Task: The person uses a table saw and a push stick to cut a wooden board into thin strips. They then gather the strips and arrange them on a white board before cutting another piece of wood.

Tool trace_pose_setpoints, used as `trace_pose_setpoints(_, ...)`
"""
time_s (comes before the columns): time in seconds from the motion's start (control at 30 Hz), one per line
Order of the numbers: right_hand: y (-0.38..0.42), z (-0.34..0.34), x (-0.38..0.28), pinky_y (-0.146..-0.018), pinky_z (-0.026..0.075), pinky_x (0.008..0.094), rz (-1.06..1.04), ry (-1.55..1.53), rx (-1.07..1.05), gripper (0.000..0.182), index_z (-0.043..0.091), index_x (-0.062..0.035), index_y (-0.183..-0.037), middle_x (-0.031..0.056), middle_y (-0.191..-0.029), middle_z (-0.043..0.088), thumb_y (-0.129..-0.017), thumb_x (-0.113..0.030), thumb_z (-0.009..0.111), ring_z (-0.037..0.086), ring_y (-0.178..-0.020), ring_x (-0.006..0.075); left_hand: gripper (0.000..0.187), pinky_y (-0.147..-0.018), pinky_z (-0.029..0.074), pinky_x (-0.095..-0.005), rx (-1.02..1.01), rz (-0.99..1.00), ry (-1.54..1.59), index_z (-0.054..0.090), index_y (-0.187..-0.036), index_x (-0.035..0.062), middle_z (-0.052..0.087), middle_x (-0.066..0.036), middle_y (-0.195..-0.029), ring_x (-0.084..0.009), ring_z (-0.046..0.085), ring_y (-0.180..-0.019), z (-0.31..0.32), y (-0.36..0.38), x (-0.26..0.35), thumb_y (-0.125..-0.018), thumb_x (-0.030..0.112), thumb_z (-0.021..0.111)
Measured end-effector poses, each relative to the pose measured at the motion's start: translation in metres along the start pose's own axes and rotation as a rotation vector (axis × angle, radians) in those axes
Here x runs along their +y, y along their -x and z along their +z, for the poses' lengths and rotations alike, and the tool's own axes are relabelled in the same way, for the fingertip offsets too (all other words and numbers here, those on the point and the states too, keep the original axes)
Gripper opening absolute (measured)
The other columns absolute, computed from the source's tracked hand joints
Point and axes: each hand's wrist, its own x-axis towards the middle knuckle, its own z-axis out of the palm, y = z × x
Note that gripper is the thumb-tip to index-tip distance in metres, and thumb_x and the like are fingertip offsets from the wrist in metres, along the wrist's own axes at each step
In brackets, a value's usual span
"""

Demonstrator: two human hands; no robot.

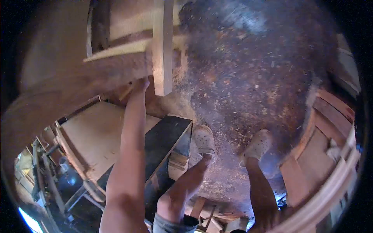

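Note:
My left arm stretches forward from the bottom of the view. At its end, my left hand (141,83) is at the lower edge of a reddish-brown board (112,72), its fingers mostly hidden there. Right beside it, a pale squared length of timber (162,50) crosses over the board and sticks out toward me. A wooden frame with a flat panel (132,19) lies beyond the board. My right hand is out of view.
Sawdust and chips cover the dark floor (244,85) around my feet in light clogs (204,139). A cabinet with a black top (169,130) and a pale panel (95,132) stand at left. Wooden framework (314,159) curves along the right; scrap wood (198,207) lies near my legs.

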Motion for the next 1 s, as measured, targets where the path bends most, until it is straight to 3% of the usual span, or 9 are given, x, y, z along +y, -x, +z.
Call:
trace_pose_setpoints(0.13, -0.027, -0.017, 0.034, -0.091, 0.051, 0.0383, 0.001, 0.128, 0.038, 0.082, 0.034, 0.0008, -0.143, 0.0132, -0.119, 0.054, -0.074, -0.013, 0.077, 0.056, -0.108, 0.0238, 0.032, -0.098, 0.049, -0.0442, 0.127, 0.181, 0.003, 0.065, -0.116, 0.0048, 0.064, -0.021, -0.119, -0.0354, 0.061, -0.112, 0.068, -0.064, 0.013, -0.088, 0.017, 0.058)
trace_pose_setpoints(0.3, 0.031, -0.012, 0.016, -0.092, 0.050, 0.0385, -0.030, 0.266, 0.072, 0.086, 0.033, 0.0005, -0.142, 0.0120, -0.119, 0.052, -0.072, -0.018, 0.080, 0.055, -0.107, 0.0233, 0.032, -0.102, 0.045, -0.0428, 0.434, 0.501, 0.163, 0.062, -0.121, 0.0063, 0.062, -0.019, -0.124, -0.0331, 0.058, -0.117, 0.078, 0.007, -0.023, -0.090, 0.012, 0.057)
trace_pose_setpoints(0.43, 0.121, 0.003, -0.029, -0.093, 0.049, 0.0386, -0.119, 0.394, 0.037, 0.090, 0.032, 0.0003, -0.142, 0.0110, -0.120, 0.050, -0.070, -0.021, 0.083, 0.054, -0.107, 0.0228, 0.032, -0.099, 0.046, -0.0414, 0.398, -0.384, 0.856, 0.048, -0.124, 0.0010, 0.056, -0.022, -0.130, -0.0304, 0.055, -0.121, -0.027, 0.070, -0.052, -0.093, 0.009, 0.055)
trace_pose_setpoints(0.57, 0.200, 0.044, -0.095, -0.094, 0.047, 0.0388, -0.182, 0.497, -0.043, 0.094, 0.031, 0.0001, -0.142, 0.0100, -0.120, 0.049, -0.069, -0.025, 0.085, 0.052, -0.107, 0.0224, 0.025, -0.096, 0.046, -0.0387, 1.075, -0.653, 1.290, 0.043, -0.120, -0.0012, 0.056, -0.020, -0.118, -0.0265, 0.059, -0.104, -0.121, 0.133, -0.080, -0.100, 0.012, 0.049)
trace_pose_setpoints(0.67, 0.240, 0.104, -0.175, -0.087, 0.052, 0.0371, -0.240, 0.540, -0.145, 0.089, 0.033, 0.0016, -0.137, 0.0112, -0.114, 0.052, -0.067, -0.016, 0.084, 0.058, -0.099, 0.0225, 0.041, -0.092, 0.047, -0.0395, 1.027, -0.666, 1.188, 0.038, -0.133, -0.0029, 0.057, -0.019, -0.118, -0.0308, 0.059, -0.101, -0.248, 0.287, -0.069, -0.103, 0.024, 0.045)
trace_pose_setpoints(0.77, 0.302, 0.165, -0.244, -0.077, 0.055, 0.0353, -0.344, 0.476, -0.376, 0.076, 0.039, 0.0017, -0.127, 0.0114, -0.101, 0.057, -0.066, -0.007, 0.083, 0.063, -0.085, 0.0212, 0.023, -0.064, 0.044, -0.0266, 1.038, -0.289, 1.815, 0.043, -0.109, 0.0021, 0.052, -0.004, -0.085, -0.0108, 0.051, -0.073, -0.354, 0.474, -0.059, -0.106, 0.025, 0.042)
trace_pose_setpoints(0.83, 0.352, 0.198, -0.275, -0.075, 0.055, 0.0345, -0.366, 0.538, -0.544, 0.076, 0.038, 0.0017, -0.127, 0.0121, -0.101, 0.057, -0.066, -0.006, 0.082, 0.063, -0.083, 0.0209, 0.027, -0.061, 0.040, -0.0216, 0.882, -0.158, 1.901, 0.047, -0.107, 0.0059, 0.051, -0.001, -0.086, -0.0081, 0.048, -0.072, -0.392, 0.588, -0.064, -0.104, 0.032, 0.048)
trace_pose_setpoints(0.93, 0.424, 0.237, -0.287, -0.082, 0.052, 0.0344, -0.228, 0.631, -0.812, 0.082, 0.037, 0.0021, -0.132, 0.0138, -0.111, 0.054, -0.065, -0.008, 0.083, 0.060, -0.095, 0.0218, 0.029, -0.055, 0.043, -0.0248, 0.674, -0.297, 2.148, 0.055, -0.101, 0.0065, 0.053, 0.002, -0.081, -0.0061, 0.050, -0.067, -0.465, 0.721, -0.051, -0.098, 0.035, 0.060)
trace_pose_setpoints(1.0, 0.467, 0.270, -0.277, -0.087, 0.052, 0.0348, -0.399, 0.806, -1.009, 0.083, 0.037, 0.0030, -0.135, 0.0135, -0.117, 0.054, -0.067, -0.008, 0.083, 0.060, -0.100, 0.0225, 0.032, -0.066, 0.047, -0.0247, 0.609, -0.362, 2.156, 0.056, -0.110, 0.0041, 0.055, 0.002, -0.087, -0.0067, 0.051, -0.076, -0.506, 0.787, -0.067, -0.098, 0.033, 0.062)
